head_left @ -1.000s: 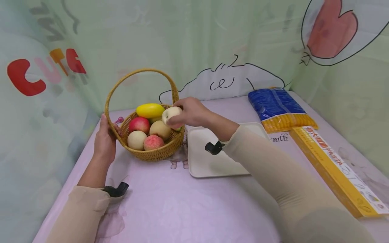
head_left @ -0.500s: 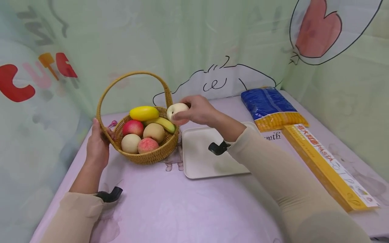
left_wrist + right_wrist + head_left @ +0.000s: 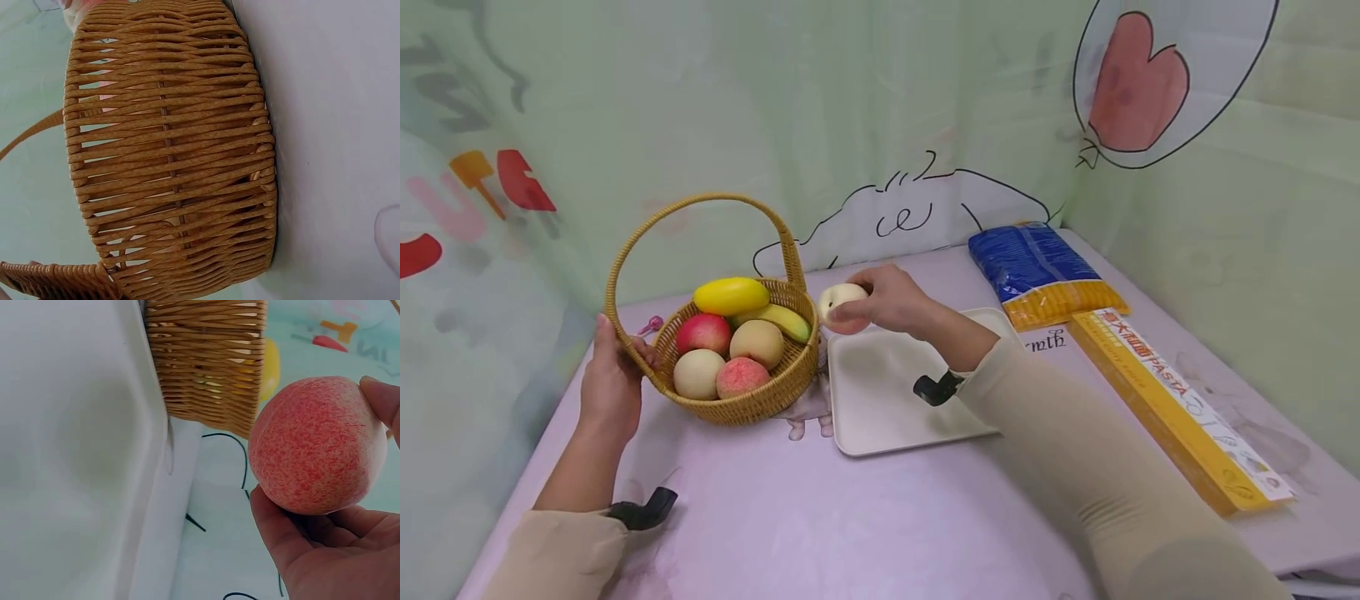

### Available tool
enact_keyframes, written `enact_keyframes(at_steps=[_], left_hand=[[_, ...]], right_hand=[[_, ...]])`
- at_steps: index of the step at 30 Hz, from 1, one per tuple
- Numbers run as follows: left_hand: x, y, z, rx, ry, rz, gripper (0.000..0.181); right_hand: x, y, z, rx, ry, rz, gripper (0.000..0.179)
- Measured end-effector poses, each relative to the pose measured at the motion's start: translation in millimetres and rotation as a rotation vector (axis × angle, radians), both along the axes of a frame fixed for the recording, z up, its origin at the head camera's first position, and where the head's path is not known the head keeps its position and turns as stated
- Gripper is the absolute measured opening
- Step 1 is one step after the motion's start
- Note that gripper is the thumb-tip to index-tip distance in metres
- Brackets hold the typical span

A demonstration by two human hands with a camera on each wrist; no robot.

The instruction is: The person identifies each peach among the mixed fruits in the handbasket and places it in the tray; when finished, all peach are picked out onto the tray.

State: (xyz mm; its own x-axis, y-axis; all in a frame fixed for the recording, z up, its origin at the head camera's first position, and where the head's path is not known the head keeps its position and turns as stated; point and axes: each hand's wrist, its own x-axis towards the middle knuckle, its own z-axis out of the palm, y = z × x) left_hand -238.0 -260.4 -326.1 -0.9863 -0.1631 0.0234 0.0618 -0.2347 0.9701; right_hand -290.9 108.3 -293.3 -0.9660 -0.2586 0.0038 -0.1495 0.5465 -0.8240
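Right hand (image 3: 891,298) pinches a pink-and-cream peach (image 3: 842,308) between thumb and fingers, holding it in the air just right of the wicker basket (image 3: 782,400), by the back-left corner of the off-white tray (image 3: 887,408). A round fruit like this offers little to grip, so a light, even pinch with the digits on opposite sides should serve best; squeezing off-centre could make it roll out. Good clearance from basket rim and tray lip matters too. That forearm slants in from the lower right across the tray, its beige sleeve (image 3: 1075,450) ending near the wrist. Left hand (image 3: 613,379), thumb upward, grips the basket's left side by the handle (image 3: 790,254), which probably helps prevent tipping.
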Motion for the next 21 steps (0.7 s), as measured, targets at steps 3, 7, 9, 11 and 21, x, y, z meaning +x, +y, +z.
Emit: enact_keyframes(at_steps=[3, 7, 9, 11, 21], left_hand=[[1.9, -1.7, -0.6, 0.006, 0.008, 0.001, 0.050], [1.3, -0.2, -0.4, 0.017, 0.008, 0.005, 0.049], [1.2, -0.1, 0.2, 0.024, 0.002, 0.006, 0.049], [1.0, -0.2, 0.8, 0.018, -0.004, 0.008, 0.048], [0.3, -0.7, 0.4, -0.007, -0.006, 0.005, 0.048]], right_hand=[[-0.6, -1, -8.4, -0.004, -0.021, -0.016, 0.044], [-3.4, -2, -20.0, -0.002, -0.044, -0.023, 0.043], [-5.1, -4, -25.7, 0.001, -0.059, -0.018, 0.041], [-6.9, -4, -31.1, 0.013, -0.070, -0.013, 0.042], [-10.8, -6, -53.6, 0.092, -0.107, -0.011, 0.048]])
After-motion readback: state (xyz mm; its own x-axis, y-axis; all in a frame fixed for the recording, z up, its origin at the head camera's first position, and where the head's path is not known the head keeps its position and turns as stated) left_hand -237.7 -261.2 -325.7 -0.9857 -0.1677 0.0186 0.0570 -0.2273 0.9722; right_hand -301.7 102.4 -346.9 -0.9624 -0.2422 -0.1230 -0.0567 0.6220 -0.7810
